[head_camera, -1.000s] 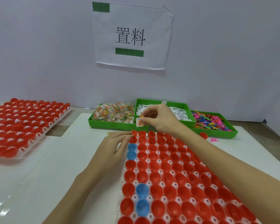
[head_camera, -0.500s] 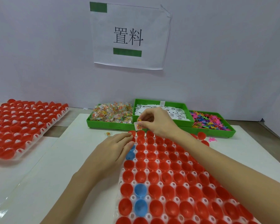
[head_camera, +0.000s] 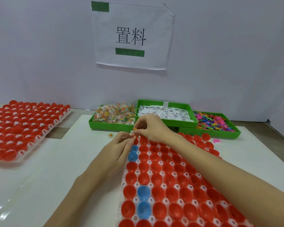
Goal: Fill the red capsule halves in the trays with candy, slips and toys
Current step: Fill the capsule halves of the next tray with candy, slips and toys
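Note:
A white tray (head_camera: pixel 152 217) of open red capsule halves (head_camera: pixel 157 179), with a few blue ones (head_camera: pixel 143 192), lies in front of me. My right hand (head_camera: pixel 150 128) hovers over the tray's far left corner and pinches a small candy packet (head_camera: pixel 133 131) above the corner capsule. My left hand (head_camera: pixel 117 149) rests on the tray's left edge, fingers straight, tips near that same corner. Three green bins stand behind: candy (head_camera: pixel 115 115), paper slips (head_camera: pixel 164 113), coloured toys (head_camera: pixel 211 122).
A second tray of red capsule halves (head_camera: pixel 23 126) sits at the far left. A loose candy (head_camera: pixel 110 135) lies on the white board near the candy bin, a pink toy (head_camera: pixel 217 141) by the toy bin. A paper sign (head_camera: pixel 131 35) hangs on the wall.
My right hand has carried the candy packet from the bin's front edge down toward the tray's far left corner. My left hand stays on the tray edge.

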A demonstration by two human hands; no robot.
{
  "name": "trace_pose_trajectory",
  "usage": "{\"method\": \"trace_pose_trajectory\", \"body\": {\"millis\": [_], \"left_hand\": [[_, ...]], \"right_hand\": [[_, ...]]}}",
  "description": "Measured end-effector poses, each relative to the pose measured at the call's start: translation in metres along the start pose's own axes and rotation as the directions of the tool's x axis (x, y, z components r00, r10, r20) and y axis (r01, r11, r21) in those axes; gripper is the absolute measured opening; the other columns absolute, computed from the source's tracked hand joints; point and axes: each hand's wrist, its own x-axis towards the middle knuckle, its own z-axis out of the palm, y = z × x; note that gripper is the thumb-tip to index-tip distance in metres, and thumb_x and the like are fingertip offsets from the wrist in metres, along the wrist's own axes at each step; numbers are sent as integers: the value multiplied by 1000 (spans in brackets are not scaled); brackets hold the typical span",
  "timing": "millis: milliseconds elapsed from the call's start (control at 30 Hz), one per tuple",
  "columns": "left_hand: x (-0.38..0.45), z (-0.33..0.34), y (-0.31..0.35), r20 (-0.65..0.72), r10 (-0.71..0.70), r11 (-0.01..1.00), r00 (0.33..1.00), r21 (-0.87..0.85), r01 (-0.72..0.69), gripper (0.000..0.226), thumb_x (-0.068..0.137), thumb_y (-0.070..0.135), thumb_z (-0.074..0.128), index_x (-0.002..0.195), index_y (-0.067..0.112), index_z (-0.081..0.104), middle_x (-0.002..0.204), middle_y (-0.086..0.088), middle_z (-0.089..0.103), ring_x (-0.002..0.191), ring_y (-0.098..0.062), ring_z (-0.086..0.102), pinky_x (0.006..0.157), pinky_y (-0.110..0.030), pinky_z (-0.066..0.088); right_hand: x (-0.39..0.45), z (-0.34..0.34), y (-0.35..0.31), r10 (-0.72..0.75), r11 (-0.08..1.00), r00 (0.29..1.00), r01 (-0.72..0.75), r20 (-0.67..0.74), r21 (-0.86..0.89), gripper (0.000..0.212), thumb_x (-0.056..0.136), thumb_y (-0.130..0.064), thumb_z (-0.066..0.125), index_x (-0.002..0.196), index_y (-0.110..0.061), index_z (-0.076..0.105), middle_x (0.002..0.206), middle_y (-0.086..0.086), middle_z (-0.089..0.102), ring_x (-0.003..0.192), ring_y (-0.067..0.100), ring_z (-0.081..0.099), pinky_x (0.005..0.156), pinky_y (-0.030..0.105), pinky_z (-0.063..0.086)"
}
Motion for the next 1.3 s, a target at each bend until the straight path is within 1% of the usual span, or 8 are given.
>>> {"method": "trace_pose_trajectory", "body": {"millis": [167, 400, 633, 800, 900, 1067, 1133, 1300], "left_hand": [[1, 0, -1, 20, -12, 1000, 1000, 11, 11, 55, 101, 62, 23, 137, 42, 60, 140, 49, 29, 125, 30, 34, 94, 5, 31], [1, -1, -4, 44, -17, 1000, 999, 5, 17, 58, 102, 60, 23, 147, 39, 53, 145, 40, 43, 130, 22, 40, 103, 4, 28], [3, 2, -8, 38, -1, 1000, 999, 2, 1, 62, 101, 63, 21, 143, 35, 56, 139, 43, 38, 128, 20, 42, 106, -5, 34], [3, 2, -7, 38, 23, 999, 999, 24, -24, 58, 104, 57, 23, 142, 31, 58, 139, 41, 37, 125, 20, 45, 99, 2, 35], [3, 2, -6, 30, 19, 999, 999, 39, -20, 59, 103, 57, 23, 142, 29, 59, 136, 39, 41, 123, 20, 45, 98, 4, 31], [3, -1, -4, 48, 25, 995, 999, 93, -30, 63, 100, 58, 22, 144, 30, 56, 143, 28, 46, 125, 15, 45, 107, -6, 36], [3, -1, -4, 46, 26, 995, 999, 96, -31, 60, 101, 56, 24, 145, 30, 55, 143, 27, 48, 122, 19, 44, 105, -3, 34], [3, -2, -2, -7, 41, 998, 999, 38, -40, 55, 102, 54, 28, 140, 30, 60, 130, 41, 48, 119, 22, 46, 96, 4, 32]], "right_hand": [[7, -4, -7, 42, 995, 995, -32, 94, -98, 17, 87, -21, 80, 97, -8, 79, 93, 6, 77, 86, 15, 71, 83, 28, 59], [19, -12, -18, 172, 958, 966, -118, 195, -260, 16, 87, -22, 80, 100, -12, 82, 99, 2, 77, 89, 11, 65, 76, 23, 52], [21, -30, -18, 87, 971, 928, 3, 363, -241, 20, 95, -22, 72, 111, -12, 79, 107, 2, 77, 96, 12, 67, 89, 27, 54], [22, -26, -9, 33, 987, 958, 14, 286, -158, 14, 86, -21, 81, 98, -12, 81, 86, -4, 75, 80, 6, 68, 77, 20, 55], [22, -19, -8, 12, 977, 969, 41, 247, -211, 13, 83, -21, 84, 92, -12, 81, 86, -1, 77, 78, 6, 68, 67, 14, 51], [23, -17, -10, -7, 971, 970, 65, 244, -229, 13, 83, -22, 84, 90, -12, 81, 84, -1, 77, 78, 7, 69, 72, 18, 54], [22, -24, -9, 0, 982, 967, 48, 254, -182, 12, 84, -22, 83, 93, -14, 82, 85, -4, 77, 77, 3, 68, 73, 18, 54], [16, -40, -6, 1, 996, 983, 16, 184, -91, 13, 91, -29, 76, 96, -18, 82, 90, -5, 78, 86, 2, 70, 82, 25, 57]]}}
